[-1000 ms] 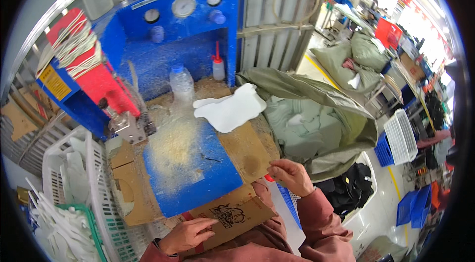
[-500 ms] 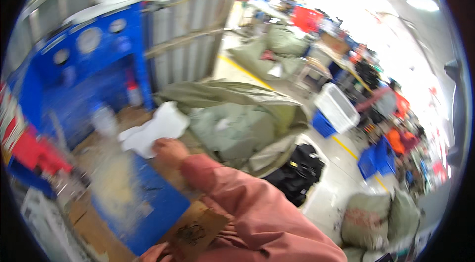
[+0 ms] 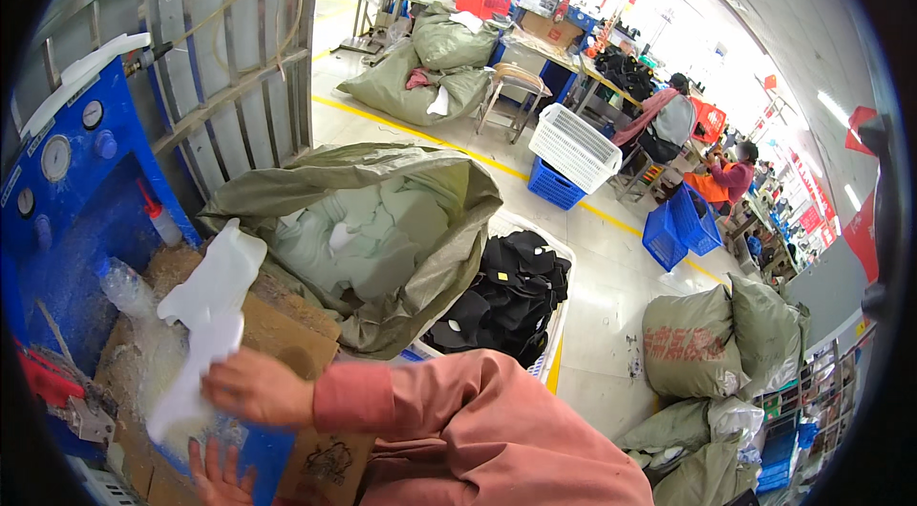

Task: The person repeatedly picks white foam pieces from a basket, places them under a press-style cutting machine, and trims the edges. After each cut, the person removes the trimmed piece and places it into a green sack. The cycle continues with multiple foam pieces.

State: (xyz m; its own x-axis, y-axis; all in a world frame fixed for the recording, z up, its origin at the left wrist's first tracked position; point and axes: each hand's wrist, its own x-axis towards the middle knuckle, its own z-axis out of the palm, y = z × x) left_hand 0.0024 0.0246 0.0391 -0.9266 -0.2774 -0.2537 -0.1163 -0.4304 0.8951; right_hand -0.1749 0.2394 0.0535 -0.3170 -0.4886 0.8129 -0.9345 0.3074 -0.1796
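The right hand point(image 3: 256, 389) lies on a white sheet point(image 3: 185, 382), whether pinching unclear; the left hand point(image 3: 222, 481) is spread nearby, a blue board point(image 3: 266, 456) beside both.

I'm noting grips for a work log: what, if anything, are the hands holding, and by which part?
The right hand holds a white sheet by its right-hand edge, fingers over it, thumb hidden. The left hand, fingers spread, shows nothing held.

Red characters point(image 3: 686, 345) on greenish sack point(image 3: 699, 375)
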